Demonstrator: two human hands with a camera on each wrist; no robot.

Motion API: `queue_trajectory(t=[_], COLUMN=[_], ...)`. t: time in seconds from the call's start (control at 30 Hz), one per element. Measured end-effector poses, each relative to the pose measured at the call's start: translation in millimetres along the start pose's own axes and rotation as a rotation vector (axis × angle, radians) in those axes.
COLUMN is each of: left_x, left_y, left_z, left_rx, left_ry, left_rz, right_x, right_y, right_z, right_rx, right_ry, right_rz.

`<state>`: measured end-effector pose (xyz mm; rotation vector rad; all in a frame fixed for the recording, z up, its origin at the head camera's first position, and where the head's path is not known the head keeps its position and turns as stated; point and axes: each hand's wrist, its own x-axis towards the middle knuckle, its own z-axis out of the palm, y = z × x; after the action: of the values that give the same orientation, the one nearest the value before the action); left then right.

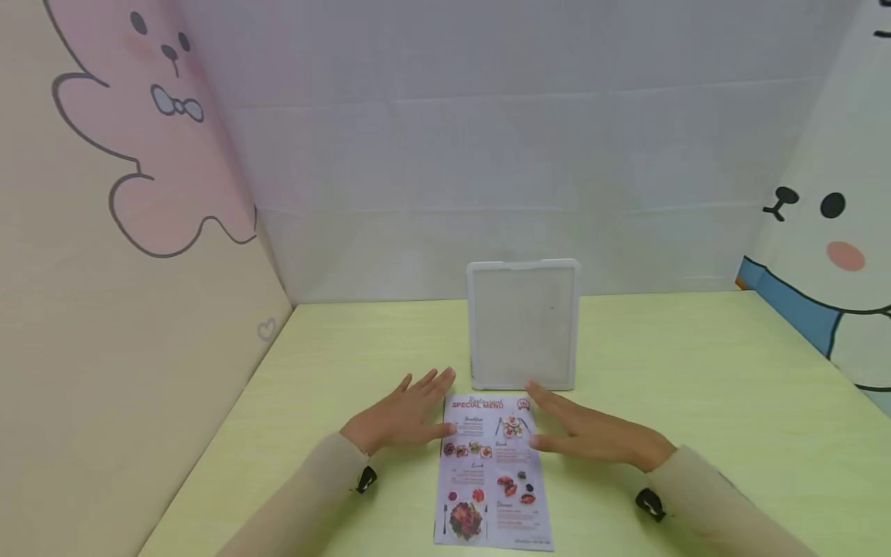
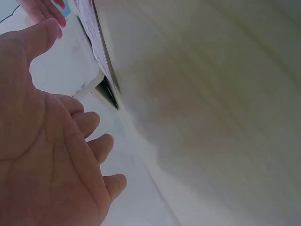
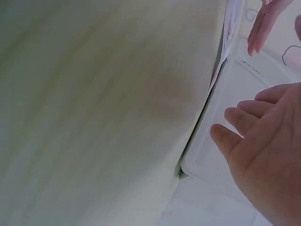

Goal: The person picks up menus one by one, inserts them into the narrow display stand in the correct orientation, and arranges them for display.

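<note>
A printed menu sheet (image 1: 490,472) lies face up on the pale green table (image 1: 334,333), headed "Special Menu" with food pictures. My left hand (image 1: 407,414) is at its upper left edge, fingers extended, thumb tip over the margin. On the opposite side, my right hand (image 1: 592,429) has straight fingers pointing to the sheet's upper right corner. Just behind the sheet stands a white-framed panel (image 1: 524,325), upright, with a plain pale face. In the left wrist view the left palm (image 2: 47,136) is bare; the right palm (image 3: 273,141) holds nothing either.
A pale fabric wall (image 1: 418,155) rises along the table's back edge. Side walls carry cartoon drawings, a pink animal (image 1: 160,155) at left and a white one (image 1: 814,247) at right. Dark wrist straps show below both sleeves.
</note>
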<state>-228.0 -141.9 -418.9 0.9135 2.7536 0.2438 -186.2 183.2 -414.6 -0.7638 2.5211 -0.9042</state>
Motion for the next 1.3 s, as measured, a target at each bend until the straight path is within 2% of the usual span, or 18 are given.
queue_trajectory(t=[0.33,0.63,1.3], left_x=[-1.6,-2.2,3.6], left_y=[7.6,9.0,16.6], left_z=[2.8,5.1,4.8], left_rx=[0.001,0.003,0.025], left_ry=[-0.070,-0.118,-0.114], left_rz=[0.020,0.015,0.006], right_x=[11,17,13], right_y=[-6,-7,-17], right_z=[2.2,11.6,8.9], right_rx=[-0.103,-0.306,-0.364], right_ry=[-0.070,-0.042,-0.038], right_rz=[-0.003,-0.020,-0.028])
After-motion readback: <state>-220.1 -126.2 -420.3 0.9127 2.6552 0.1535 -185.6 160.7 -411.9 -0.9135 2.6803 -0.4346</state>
